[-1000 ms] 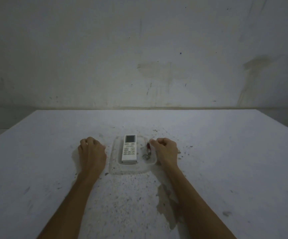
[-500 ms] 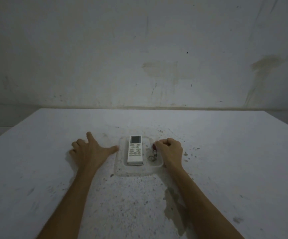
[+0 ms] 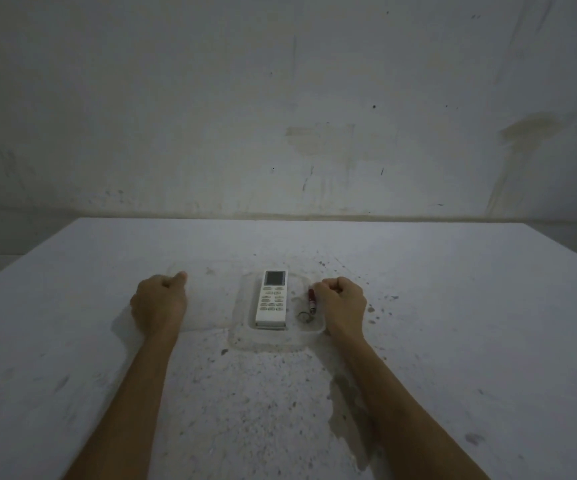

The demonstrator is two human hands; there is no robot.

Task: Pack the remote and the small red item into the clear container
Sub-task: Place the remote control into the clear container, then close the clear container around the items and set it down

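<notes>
Fingers of the left hand (image 3: pixel 158 301) are curled, seemingly gripping a faint clear lid (image 3: pixel 207 299). Right hand (image 3: pixel 342 301) is fisted against the clear container (image 3: pixel 318 329) beside the small red item (image 3: pixel 311 298); remote (image 3: pixel 272 299) lies inside.

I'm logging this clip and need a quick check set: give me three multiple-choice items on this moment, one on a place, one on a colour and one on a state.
1. Where does the remote lie?
A. Inside the clear container
B. On the bare table left of the container
C. In the left hand

2. What colour is the small item beside the remote?
A. Blue
B. Red
C. Yellow

3. How is the right hand set?
A. Flat, with the fingers spread
B. Raised high above the table
C. Curled, at the container's right edge

Answers:
1. A: the remote lies flat within the container's rim, screen end away from the person.
2. B: its body is red, with a metal ring at the near end.
3. C: the fingers are folded in, close to the red item; whether they touch it cannot be told.
</notes>
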